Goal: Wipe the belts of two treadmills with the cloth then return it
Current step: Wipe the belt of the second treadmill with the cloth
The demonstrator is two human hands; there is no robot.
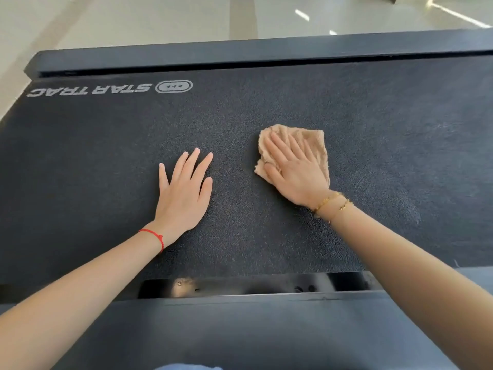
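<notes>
A dark, textured treadmill belt (266, 108) fills most of the view, with a white "STAR TRAC" logo printed upside down at its far left. A small tan cloth (314, 140) lies crumpled on the belt right of centre. My right hand (293, 169) presses flat on the cloth with straight, spread fingers. My left hand (184, 188) rests flat on the bare belt left of the cloth, fingers straight, holding nothing.
A dark side rail (240, 54) borders the belt on the far side, and another rail (240, 329) lies close to me. Pale glossy floor tiles (133, 20) stretch beyond the far rail.
</notes>
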